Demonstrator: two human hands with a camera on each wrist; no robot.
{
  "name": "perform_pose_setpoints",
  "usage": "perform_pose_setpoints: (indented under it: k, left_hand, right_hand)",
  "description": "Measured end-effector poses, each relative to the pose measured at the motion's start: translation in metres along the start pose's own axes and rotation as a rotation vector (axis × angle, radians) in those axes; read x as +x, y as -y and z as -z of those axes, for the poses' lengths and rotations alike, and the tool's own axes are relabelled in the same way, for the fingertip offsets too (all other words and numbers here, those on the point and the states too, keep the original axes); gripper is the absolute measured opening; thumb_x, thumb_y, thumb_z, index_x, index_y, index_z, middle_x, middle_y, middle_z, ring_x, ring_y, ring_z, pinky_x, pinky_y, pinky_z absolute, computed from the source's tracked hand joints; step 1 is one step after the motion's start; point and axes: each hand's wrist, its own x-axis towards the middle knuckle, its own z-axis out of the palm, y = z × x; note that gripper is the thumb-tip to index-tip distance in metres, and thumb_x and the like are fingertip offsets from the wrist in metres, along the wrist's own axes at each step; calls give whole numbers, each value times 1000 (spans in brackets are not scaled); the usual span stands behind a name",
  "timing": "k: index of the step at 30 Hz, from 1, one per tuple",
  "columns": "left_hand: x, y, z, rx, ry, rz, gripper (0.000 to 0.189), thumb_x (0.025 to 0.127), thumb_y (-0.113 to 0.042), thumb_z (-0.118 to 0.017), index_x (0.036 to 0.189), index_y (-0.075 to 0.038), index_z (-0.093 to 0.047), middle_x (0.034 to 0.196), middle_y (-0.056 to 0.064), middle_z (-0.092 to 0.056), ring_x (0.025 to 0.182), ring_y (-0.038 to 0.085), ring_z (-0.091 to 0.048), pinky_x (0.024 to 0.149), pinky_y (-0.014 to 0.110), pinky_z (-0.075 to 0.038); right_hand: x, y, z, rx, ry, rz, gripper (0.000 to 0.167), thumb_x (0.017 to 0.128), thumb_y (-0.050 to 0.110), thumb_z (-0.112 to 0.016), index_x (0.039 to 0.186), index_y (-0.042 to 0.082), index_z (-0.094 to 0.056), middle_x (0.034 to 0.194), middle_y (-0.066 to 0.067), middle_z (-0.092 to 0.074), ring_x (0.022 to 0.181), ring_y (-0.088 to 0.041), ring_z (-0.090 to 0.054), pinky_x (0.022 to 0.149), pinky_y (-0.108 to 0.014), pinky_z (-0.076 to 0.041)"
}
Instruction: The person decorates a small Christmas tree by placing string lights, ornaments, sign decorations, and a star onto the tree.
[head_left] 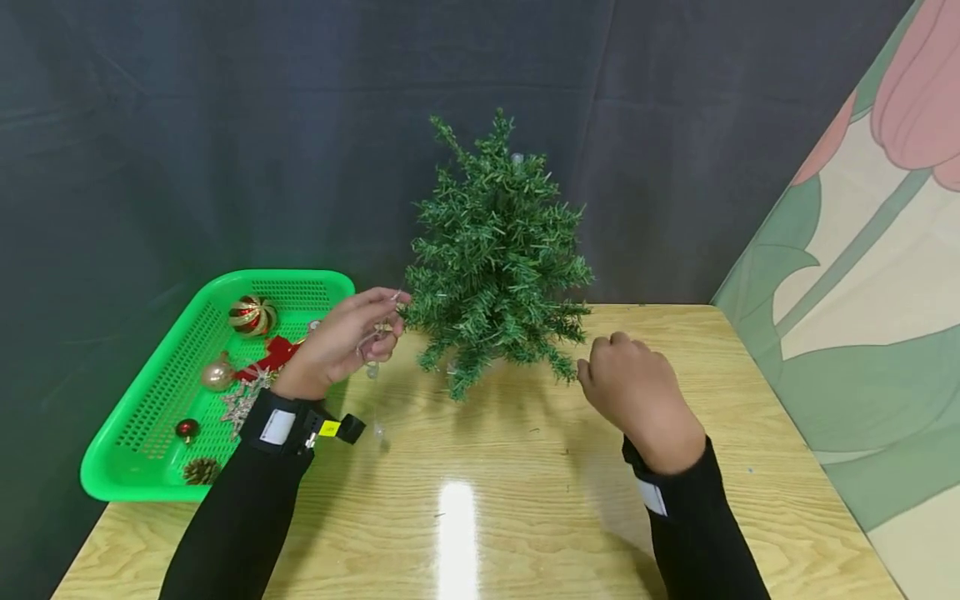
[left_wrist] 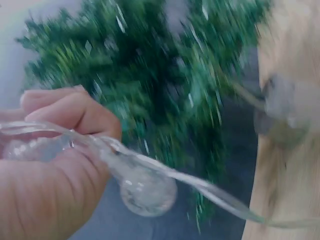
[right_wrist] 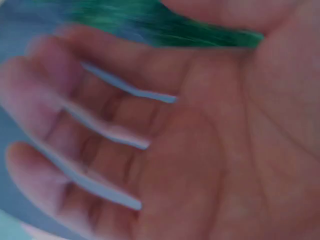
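A small green artificial Christmas tree stands toward the back of the table. Left of it, my left hand pinches a clear string-light wire between thumb and fingers, its fingertips close to the lower left branches. A round clear bulb hangs just below those fingers, and more of the strand dangles over the tabletop. Near the top of the tree another clear bulb shows among the branches. At the lower right branches is my right hand; its palm holds nothing and the fingers bend loosely in the right wrist view.
A green plastic basket at the left holds a striped red-and-gold ball, a pale ball, a small red ball, a pinecone and a silvery snowflake. Dark cloth hangs behind the wooden table.
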Motion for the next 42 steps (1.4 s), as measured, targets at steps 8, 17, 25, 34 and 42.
perform_pose_setpoints:
  k: [8,17,25,34,42]
  left_hand:
    - [-6,-4,-24,-330,116,-76,50,114,-11,-32,162,-5,-22,112,7,-67,91,18,-70,84,28,-58]
    - [3,7,-37,-769,265,-66,53,115,-21,-22,165,-10,-6,132,18,-67,122,29,-67,105,36,-53]
    - [12,17,-31,-726,183,-108,31,115,-28,-31,135,-15,-51,116,10,-67,107,26,-70,94,36,-58]
    - [20,25,-13,-583,39,-111,27,112,-26,-45,103,-19,-70,102,1,-64,83,17,-60,71,27,-51]
    - [17,21,-1,-596,34,-167,29,112,-22,-44,107,-12,-71,82,-1,-62,61,10,-55,55,20,-46]
  right_hand:
    - [-6,55,-12,472,233,388,38,111,29,-51,142,10,-58,128,-5,-68,111,-18,-68,94,-39,-55]
    - [32,105,-61,725,93,320,48,108,31,-57,150,11,-50,130,-9,-64,111,-20,-66,94,-38,-56]
    - [31,97,-62,1016,219,411,31,112,18,-43,108,6,-72,96,-4,-68,89,-13,-62,85,-34,-55]
    - [-2,69,-18,1197,85,533,36,111,1,-37,79,9,-53,66,-7,-52,64,-22,-61,63,-34,-54]
    - [-23,40,1,1538,-270,785,37,109,-6,-28,96,-4,-63,62,-4,-35,48,-13,-29,47,-25,-26]
